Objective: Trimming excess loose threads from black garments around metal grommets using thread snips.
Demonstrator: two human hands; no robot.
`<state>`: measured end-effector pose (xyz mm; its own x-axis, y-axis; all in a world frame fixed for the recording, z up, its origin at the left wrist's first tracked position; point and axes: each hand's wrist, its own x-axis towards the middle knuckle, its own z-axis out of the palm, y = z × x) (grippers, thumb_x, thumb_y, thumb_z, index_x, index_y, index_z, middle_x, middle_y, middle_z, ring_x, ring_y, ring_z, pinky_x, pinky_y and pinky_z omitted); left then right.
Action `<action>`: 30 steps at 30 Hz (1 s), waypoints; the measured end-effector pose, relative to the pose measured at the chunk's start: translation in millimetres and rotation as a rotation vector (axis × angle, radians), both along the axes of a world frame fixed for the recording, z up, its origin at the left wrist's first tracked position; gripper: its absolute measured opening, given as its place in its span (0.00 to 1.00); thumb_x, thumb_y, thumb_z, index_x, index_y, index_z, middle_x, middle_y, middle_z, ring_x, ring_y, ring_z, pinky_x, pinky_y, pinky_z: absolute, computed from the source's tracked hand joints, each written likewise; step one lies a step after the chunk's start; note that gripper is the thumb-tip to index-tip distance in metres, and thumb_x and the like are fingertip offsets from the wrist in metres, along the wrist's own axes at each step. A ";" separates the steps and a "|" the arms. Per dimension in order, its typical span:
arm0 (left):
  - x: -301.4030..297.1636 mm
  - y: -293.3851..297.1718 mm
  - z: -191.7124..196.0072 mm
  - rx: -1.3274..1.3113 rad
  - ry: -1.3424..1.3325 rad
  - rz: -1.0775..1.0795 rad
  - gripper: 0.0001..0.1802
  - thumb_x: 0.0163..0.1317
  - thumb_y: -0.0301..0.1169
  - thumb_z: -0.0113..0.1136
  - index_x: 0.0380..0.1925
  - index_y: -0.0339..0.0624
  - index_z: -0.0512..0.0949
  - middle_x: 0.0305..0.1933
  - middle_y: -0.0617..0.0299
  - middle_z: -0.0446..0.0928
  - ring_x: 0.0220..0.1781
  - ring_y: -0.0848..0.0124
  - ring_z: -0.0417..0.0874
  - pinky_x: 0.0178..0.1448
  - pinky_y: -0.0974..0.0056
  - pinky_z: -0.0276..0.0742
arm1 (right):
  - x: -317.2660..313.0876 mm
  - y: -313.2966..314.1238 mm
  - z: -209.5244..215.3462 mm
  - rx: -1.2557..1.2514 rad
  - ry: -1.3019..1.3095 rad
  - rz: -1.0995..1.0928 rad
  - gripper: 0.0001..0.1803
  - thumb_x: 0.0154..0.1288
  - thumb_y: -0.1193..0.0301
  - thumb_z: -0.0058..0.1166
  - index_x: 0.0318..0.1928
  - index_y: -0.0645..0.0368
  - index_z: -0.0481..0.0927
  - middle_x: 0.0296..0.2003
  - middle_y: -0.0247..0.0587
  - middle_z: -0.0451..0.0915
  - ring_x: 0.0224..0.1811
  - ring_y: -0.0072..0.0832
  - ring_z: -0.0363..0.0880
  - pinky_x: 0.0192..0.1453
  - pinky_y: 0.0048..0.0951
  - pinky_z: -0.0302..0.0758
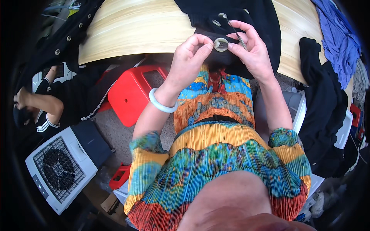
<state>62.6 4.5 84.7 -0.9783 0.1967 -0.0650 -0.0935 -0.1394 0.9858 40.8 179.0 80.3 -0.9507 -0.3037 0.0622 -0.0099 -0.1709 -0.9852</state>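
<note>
Tool [241, 41] in right hand [255, 54] slants, tip forward-left.

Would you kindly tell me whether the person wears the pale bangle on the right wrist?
No, the pale bangle circles the left wrist, and the right wrist is bare.

From the button [221, 44] I pinch, my left hand [189, 57] could pass toward ten o'clock over pale tabletop [142, 30]. The black garment [264, 27] fills one o'clock, a red stool [129, 96] stands at eight, and dark cloth [322, 107] hangs at four.
</note>
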 end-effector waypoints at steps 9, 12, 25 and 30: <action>-13.6 6.2 2.8 0.378 -0.257 -0.034 0.05 0.58 0.26 0.49 0.31 0.35 0.72 0.33 0.63 0.72 0.40 0.78 0.70 0.49 0.73 0.63 | 24.3 -2.7 14.4 0.159 0.167 -0.289 0.14 0.58 0.75 0.51 0.44 0.65 0.68 0.29 0.31 0.72 0.31 0.13 0.69 0.36 0.14 0.68; -18.0 15.5 6.6 0.442 -0.205 0.022 0.05 0.58 0.25 0.49 0.32 0.34 0.72 0.34 0.62 0.73 0.41 0.78 0.70 0.49 0.73 0.64 | 37.7 2.3 16.8 0.121 0.007 -0.120 0.10 0.61 0.74 0.48 0.41 0.65 0.69 0.22 0.26 0.70 0.26 0.09 0.65 0.29 0.11 0.63; -21.6 27.9 2.6 0.186 -0.068 0.118 0.03 0.56 0.25 0.52 0.28 0.36 0.72 0.27 0.68 0.71 0.30 0.83 0.69 0.36 0.77 0.66 | 19.9 6.9 12.3 -0.042 -0.332 -0.004 0.11 0.64 0.66 0.44 0.39 0.61 0.72 0.19 0.26 0.68 0.12 0.05 0.51 0.15 0.10 0.48; -21.3 30.2 -3.0 0.124 0.012 0.156 0.02 0.55 0.24 0.51 0.28 0.36 0.71 0.26 0.70 0.70 0.28 0.84 0.67 0.32 0.78 0.64 | 15.8 3.5 8.1 -0.021 -0.315 -0.048 0.10 0.66 0.68 0.40 0.40 0.61 0.71 0.19 0.27 0.66 0.11 0.05 0.48 0.13 0.10 0.44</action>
<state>41.3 34.7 81.7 -0.9981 0.0488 -0.0378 -0.0497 -0.2713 0.9612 56.6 182.5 88.4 -0.9373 -0.2599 -0.2320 0.2868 -0.1975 -0.9374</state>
